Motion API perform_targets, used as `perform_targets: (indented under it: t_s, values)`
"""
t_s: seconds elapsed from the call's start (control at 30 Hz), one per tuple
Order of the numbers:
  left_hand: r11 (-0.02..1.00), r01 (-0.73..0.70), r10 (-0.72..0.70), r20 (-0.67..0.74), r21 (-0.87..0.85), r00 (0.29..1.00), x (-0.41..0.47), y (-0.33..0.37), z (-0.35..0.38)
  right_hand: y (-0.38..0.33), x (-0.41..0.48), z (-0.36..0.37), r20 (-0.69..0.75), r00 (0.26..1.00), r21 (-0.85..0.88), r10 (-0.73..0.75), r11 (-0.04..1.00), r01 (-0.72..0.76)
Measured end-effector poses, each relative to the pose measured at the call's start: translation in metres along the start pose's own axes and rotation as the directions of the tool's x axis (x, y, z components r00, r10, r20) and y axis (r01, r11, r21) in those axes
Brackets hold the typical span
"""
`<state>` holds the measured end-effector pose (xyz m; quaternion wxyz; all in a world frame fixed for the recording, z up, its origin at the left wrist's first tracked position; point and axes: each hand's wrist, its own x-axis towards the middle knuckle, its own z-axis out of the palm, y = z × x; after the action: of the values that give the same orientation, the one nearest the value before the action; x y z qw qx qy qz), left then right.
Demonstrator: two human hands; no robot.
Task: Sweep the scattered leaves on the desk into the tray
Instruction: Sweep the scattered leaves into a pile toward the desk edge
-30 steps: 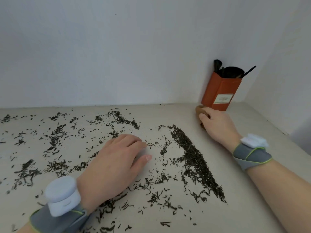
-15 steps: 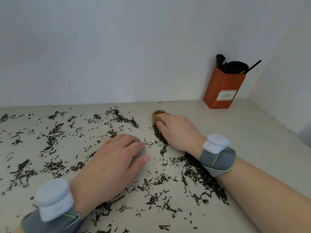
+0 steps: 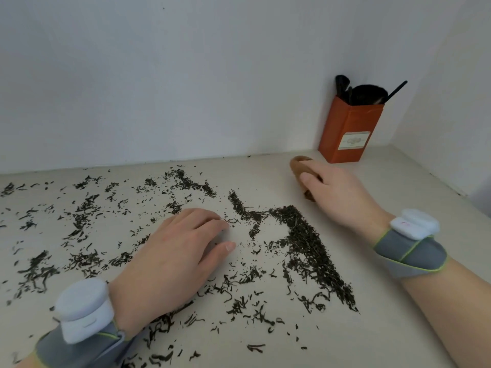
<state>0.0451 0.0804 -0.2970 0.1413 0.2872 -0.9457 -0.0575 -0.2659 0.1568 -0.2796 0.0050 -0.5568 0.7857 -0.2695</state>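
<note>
- The right hand (image 3: 345, 200) lies at 2 o'clock on the tabletop (image 3: 393, 330). Its grip is clamped on a wooden brush (image 3: 301, 167), with the fingers curled over the brush's rounded brown back.
- The brush points toward 11 o'clock. Its far end sticks out past the fingertips, and most of its underside is hidden by the hand.
- The left hand (image 3: 172, 261) rests palm down near the middle of the tabletop. Its fingers are loosely bent, the thumb lies out to the side, and the grip holds nothing.
- The leaves (image 3: 310, 251) are dark, dry and curled, and they lie on the tabletop.
- The thickest band of them runs from just right of centre down toward 5 o'clock, between the two hands. A thinner arm of it branches toward 12 o'clock.
- Looser patches spread across the left half, from 8 o'clock round to 11 o'clock. Some lie just beside and under the left hand, and more lie near the front edge at 6 o'clock.
- An orange box (image 3: 348, 128) stands upright in the far corner at 1 o'clock, just beyond the brush, with black brushes (image 3: 368, 94) sticking out of its top.
- Each forearm wears a grey wristband (image 3: 409, 253) carrying a white block.
</note>
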Motion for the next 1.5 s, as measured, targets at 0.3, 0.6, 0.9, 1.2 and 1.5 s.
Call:
perform_targets:
  t_s: [0.3,0.6,0.9,1.2,1.5]
  values:
    - [1.000,-0.005,0.005,-0.013,-0.005,1.000,0.002,0.001,0.001,-0.006,-0.012,0.011,0.064,0.998,-0.173,0.017,0.985,-0.006]
    - [1.000,-0.007,0.007,-0.007,-0.012,1.000,0.001,0.003,0.001,-0.050,-0.025,0.034,0.138,0.977,-0.106,-0.163,0.978,0.178]
    - [1.000,-0.016,0.015,-0.017,-0.022,1.000,0.001,0.003,0.000,-0.032,-0.020,0.006,0.010,0.997,0.100,-0.073,0.992,0.071]
    - [1.000,-0.006,0.006,-0.013,-0.022,1.000,0.001,0.002,0.001,0.010,-0.014,-0.001,0.064,0.992,-0.084,0.110,0.991,-0.105]
    - [1.000,-0.010,0.010,-0.006,-0.019,1.000,0.002,0.003,0.001,-0.046,-0.032,0.020,0.168,0.971,-0.071,-0.173,0.980,0.187]
